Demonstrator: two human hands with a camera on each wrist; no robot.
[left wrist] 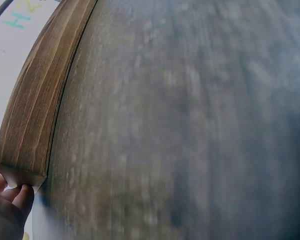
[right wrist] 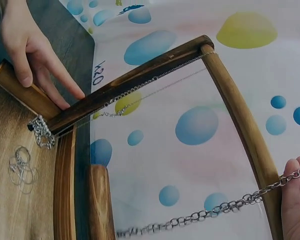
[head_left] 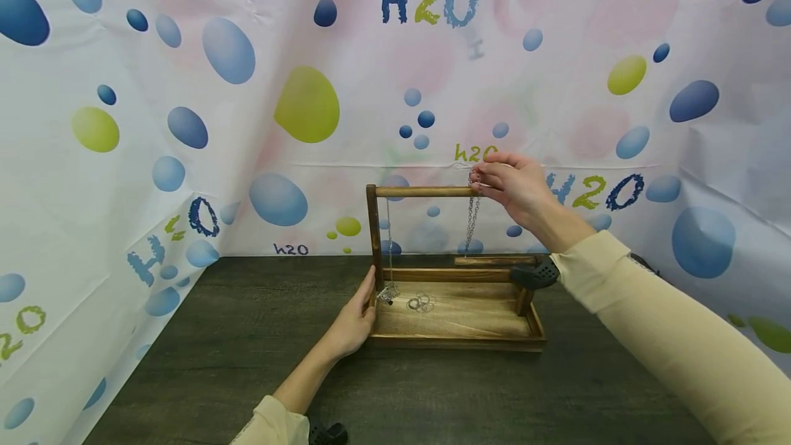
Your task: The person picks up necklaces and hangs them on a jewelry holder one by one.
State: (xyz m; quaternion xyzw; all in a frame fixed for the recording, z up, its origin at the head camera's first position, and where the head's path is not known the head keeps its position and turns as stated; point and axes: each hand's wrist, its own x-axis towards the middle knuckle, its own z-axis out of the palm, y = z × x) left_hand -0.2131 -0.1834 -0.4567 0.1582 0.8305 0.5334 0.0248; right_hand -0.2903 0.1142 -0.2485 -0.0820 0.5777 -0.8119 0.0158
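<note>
On the dark table stands a wooden jewelry stand (head_left: pixel 457 343) with a tray base, a tall left post and a top bar (head_left: pixel 426 191). My left hand (head_left: pixel 352 325) holds the tray's left side, thumb over the side wall and fingers stretched toward the post. In the right wrist view, that left hand (right wrist: pixel 32 55) sits beside the post's foot. My right hand (head_left: pixel 516 187) pinches a silver chain necklace (head_left: pixel 472 222) at the top bar's right end. The chain (right wrist: pixel 230 205) hangs below the fingers in a doubled strand.
A thinner chain (head_left: pixel 390 246) hangs near the left post, with a tangled silver cluster (head_left: pixel 388 292) at its bottom. Several thin hoops (head_left: pixel 421 303) lie on the tray floor. A short lower bar (head_left: pixel 494 261) is at the stand's right. Behind hangs a spotted backdrop (head_left: pixel 309 156).
</note>
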